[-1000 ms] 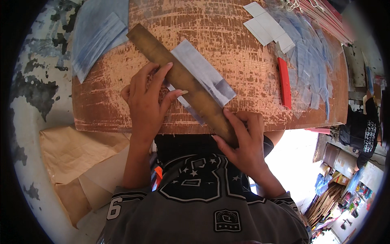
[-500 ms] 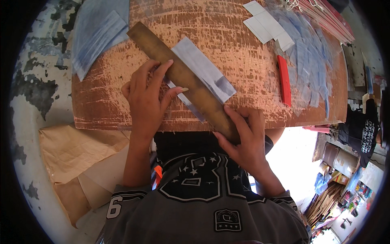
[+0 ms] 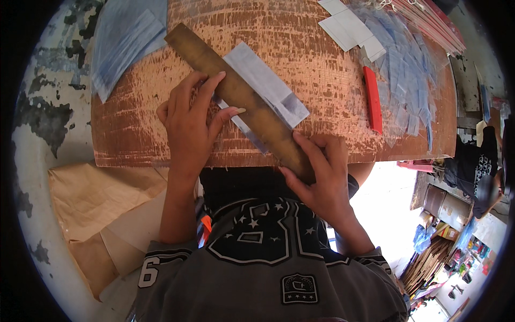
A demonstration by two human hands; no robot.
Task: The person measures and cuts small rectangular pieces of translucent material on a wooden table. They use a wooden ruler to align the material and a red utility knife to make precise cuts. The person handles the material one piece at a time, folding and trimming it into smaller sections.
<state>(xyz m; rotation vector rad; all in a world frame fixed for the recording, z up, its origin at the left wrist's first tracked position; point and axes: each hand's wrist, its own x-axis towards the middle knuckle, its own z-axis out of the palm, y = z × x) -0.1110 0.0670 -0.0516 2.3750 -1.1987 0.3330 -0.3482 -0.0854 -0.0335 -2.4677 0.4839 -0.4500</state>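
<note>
A long brown ruler [image 3: 236,96] lies slantwise across a stack of clear plastic sheets [image 3: 271,88] on the scratched wooden board [image 3: 322,80]. My left hand [image 3: 190,126] lies flat on the board, its fingertips pressing the ruler's middle. Down at the board's near edge, my right hand [image 3: 322,172] curls around the ruler's lower end. Part of the plastic stack is hidden under the ruler.
A red utility knife [image 3: 372,96] lies right of the ruler. Many cut plastic pieces [image 3: 407,70] spread over the board's right side, with white pieces [image 3: 348,27] at the top. More plastic sheeting [image 3: 126,40] lies at the top left. Brown paper [image 3: 96,198] sits below left.
The ruler and both hands have shifted slightly; my left fingers have spread further onto the ruler.
</note>
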